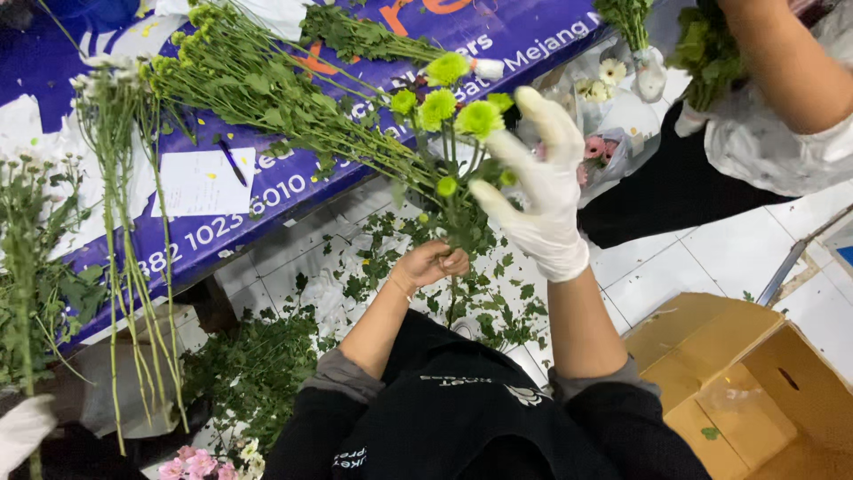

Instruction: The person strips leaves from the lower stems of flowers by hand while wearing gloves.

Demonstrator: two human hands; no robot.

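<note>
Head view, looking down. The left hand (pixel 433 263), bare, is closed in a fist around the lower stems of a small bunch of green chrysanthemums (pixel 449 111), so the stems stand nearly upright and the blooms fan out above the fist, at centre of the scene. The right hand (pixel 540 191), in a white glove, is spread open with fingers extended, just beside and touching the upper stems on their right; held thus it appears to steady or arrange the heads while the other hand bears the weight.

Far and left, a table (pixel 293 182) covered with a blue printed banner carries loose leafy stems (pixel 267 93) lying with their heads toward the person, within easy reach. A white paper sheet (pixel 200 182) with a pen (pixel 233 163) on it lies on the banner. Thin white-flowered stems (pixel 120 178) hang over the table's near edge.

Stripped leaves (pixel 391 267) litter the white tiled floor (pixel 675 267) below the hands, fallen where stems are cleaned. A cardboard box (pixel 737 382) stands open at near right. Another person's arm (pixel 782 62) holding greenery shows at far right; a further gloved hand (pixel 22 427) at near left
</note>
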